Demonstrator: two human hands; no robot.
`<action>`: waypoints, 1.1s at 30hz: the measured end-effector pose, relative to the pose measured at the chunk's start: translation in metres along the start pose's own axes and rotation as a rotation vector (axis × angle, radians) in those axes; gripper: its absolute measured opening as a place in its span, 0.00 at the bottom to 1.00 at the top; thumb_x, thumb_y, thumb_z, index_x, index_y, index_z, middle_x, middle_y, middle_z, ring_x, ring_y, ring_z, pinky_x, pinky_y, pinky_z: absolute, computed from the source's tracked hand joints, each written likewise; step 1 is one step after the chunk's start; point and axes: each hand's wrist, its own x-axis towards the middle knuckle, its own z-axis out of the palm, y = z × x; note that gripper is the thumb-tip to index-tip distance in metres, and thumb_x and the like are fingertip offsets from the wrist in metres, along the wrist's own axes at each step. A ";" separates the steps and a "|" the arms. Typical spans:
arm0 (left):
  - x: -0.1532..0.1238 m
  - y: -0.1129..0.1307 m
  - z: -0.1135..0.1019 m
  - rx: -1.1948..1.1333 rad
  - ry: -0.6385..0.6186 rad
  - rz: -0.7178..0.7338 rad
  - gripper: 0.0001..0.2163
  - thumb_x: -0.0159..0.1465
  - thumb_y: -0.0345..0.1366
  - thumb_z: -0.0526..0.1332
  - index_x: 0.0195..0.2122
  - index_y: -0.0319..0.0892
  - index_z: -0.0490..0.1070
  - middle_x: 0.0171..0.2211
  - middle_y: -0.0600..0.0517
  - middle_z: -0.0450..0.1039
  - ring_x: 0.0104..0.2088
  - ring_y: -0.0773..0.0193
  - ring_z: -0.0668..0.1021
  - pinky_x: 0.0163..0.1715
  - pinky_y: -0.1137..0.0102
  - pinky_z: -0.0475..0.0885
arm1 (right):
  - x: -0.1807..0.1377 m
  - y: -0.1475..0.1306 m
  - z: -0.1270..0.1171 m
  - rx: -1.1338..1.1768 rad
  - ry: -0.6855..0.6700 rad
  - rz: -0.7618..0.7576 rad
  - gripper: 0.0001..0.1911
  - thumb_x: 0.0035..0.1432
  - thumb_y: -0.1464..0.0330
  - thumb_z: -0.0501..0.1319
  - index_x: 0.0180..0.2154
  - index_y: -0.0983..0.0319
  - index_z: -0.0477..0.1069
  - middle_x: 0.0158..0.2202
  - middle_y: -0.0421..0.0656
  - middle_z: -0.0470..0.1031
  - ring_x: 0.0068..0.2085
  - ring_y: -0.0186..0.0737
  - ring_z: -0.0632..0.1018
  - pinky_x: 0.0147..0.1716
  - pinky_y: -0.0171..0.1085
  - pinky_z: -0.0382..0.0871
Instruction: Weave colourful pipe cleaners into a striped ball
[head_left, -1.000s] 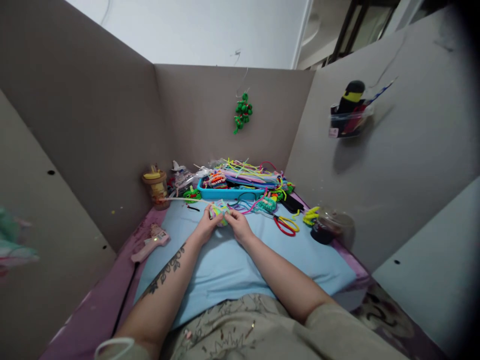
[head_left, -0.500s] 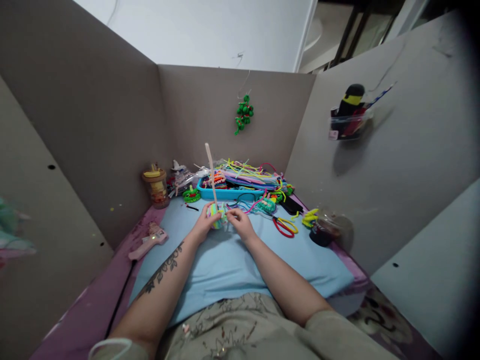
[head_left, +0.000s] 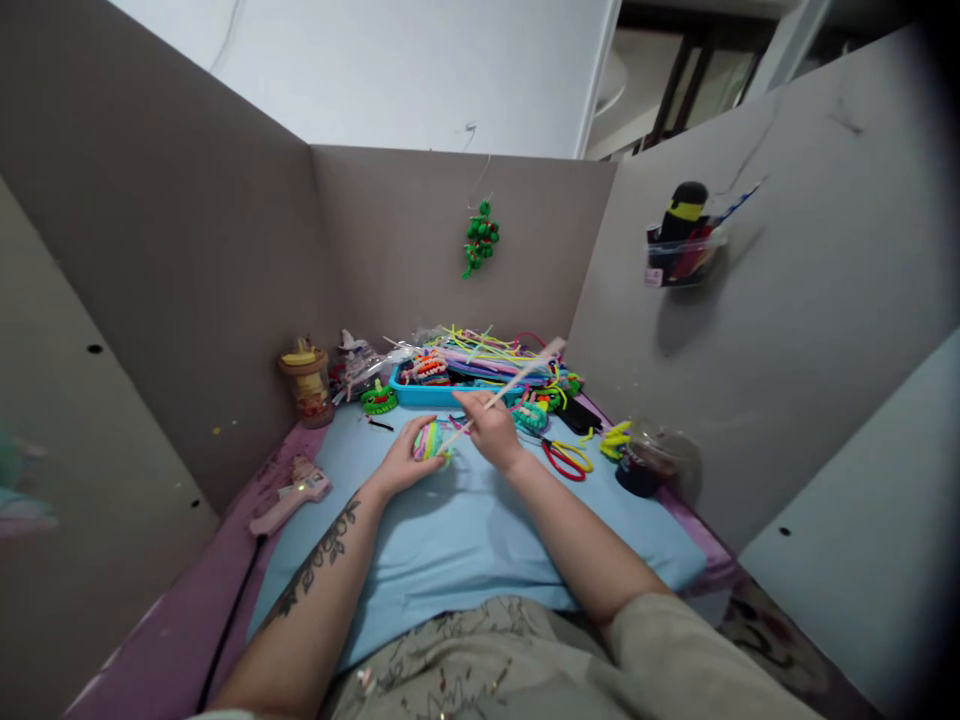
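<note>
My left hand (head_left: 405,458) is closed around a small rounded piece of pastel-striped pipe-cleaner work (head_left: 429,441), with pink, yellow and green bands. From that piece a long pale pink pipe cleaner (head_left: 525,373) slants up to the right. The fingers of my right hand (head_left: 491,428) are closed on this strand, a short way from the striped piece. Just right of my right hand lie a teal and yellow pipe-cleaner piece (head_left: 529,414) and scissors with red and yellow handles (head_left: 564,462).
A blue tray (head_left: 427,397) heaped with colourful pipe cleaners stands at the back. At left are a pink glue gun (head_left: 292,500) and a lidded cup (head_left: 309,385); at right, a dark drink cup (head_left: 641,470). Grey panels (head_left: 405,240) enclose the table.
The pale pink pipe cleaner has swung from upright to slanting right. My right hand has turned and risen from the striped piece onto the strand. The view has shifted slightly.
</note>
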 end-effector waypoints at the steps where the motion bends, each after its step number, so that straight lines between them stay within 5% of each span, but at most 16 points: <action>1: 0.000 0.001 -0.001 0.015 -0.002 0.015 0.32 0.53 0.41 0.65 0.58 0.44 0.58 0.55 0.45 0.62 0.55 0.53 0.67 0.57 0.58 0.61 | 0.006 0.006 -0.006 -0.019 -0.027 0.045 0.20 0.60 0.73 0.50 0.54 0.59 0.67 0.43 0.47 0.75 0.47 0.44 0.73 0.50 0.42 0.65; 7: 0.000 -0.007 0.001 0.147 0.095 0.039 0.31 0.53 0.39 0.64 0.58 0.43 0.58 0.55 0.44 0.59 0.56 0.53 0.64 0.58 0.57 0.59 | 0.032 0.031 -0.045 -0.300 -0.401 0.518 0.18 0.62 0.62 0.51 0.52 0.60 0.65 0.43 0.49 0.76 0.44 0.47 0.76 0.40 0.40 0.68; 12: 0.000 -0.017 0.002 0.243 0.177 -0.001 0.31 0.52 0.39 0.64 0.58 0.43 0.57 0.57 0.43 0.55 0.59 0.51 0.61 0.59 0.56 0.58 | 0.032 0.026 -0.046 -0.401 -0.732 0.601 0.21 0.62 0.55 0.47 0.47 0.60 0.69 0.39 0.53 0.77 0.41 0.52 0.77 0.37 0.44 0.67; 16: 0.000 -0.017 0.000 0.245 0.176 0.019 0.31 0.52 0.38 0.64 0.58 0.44 0.58 0.57 0.43 0.54 0.60 0.50 0.60 0.59 0.54 0.59 | 0.029 0.009 -0.039 -0.228 -0.557 0.477 0.21 0.62 0.57 0.47 0.38 0.62 0.74 0.38 0.52 0.77 0.41 0.47 0.77 0.38 0.40 0.66; 20: 0.000 -0.015 -0.001 0.234 0.200 0.048 0.31 0.53 0.39 0.64 0.58 0.45 0.56 0.57 0.43 0.55 0.60 0.50 0.60 0.59 0.54 0.59 | 0.026 -0.017 -0.036 0.318 -0.323 0.309 0.19 0.61 0.62 0.49 0.31 0.64 0.76 0.29 0.45 0.77 0.33 0.38 0.76 0.33 0.32 0.65; 24: 0.001 -0.013 -0.002 0.237 0.240 0.093 0.31 0.53 0.39 0.64 0.58 0.44 0.56 0.56 0.43 0.55 0.60 0.51 0.61 0.58 0.54 0.60 | 0.026 -0.034 -0.026 0.581 -0.291 0.429 0.21 0.57 0.58 0.54 0.23 0.65 0.75 0.17 0.39 0.71 0.21 0.31 0.71 0.24 0.30 0.61; 33: -0.002 -0.003 -0.004 0.256 0.209 0.141 0.33 0.53 0.36 0.65 0.60 0.48 0.55 0.59 0.44 0.50 0.61 0.50 0.58 0.59 0.54 0.58 | 0.032 -0.018 0.003 0.674 -0.590 0.656 0.27 0.57 0.51 0.53 0.19 0.65 0.70 0.10 0.36 0.62 0.12 0.26 0.61 0.14 0.29 0.53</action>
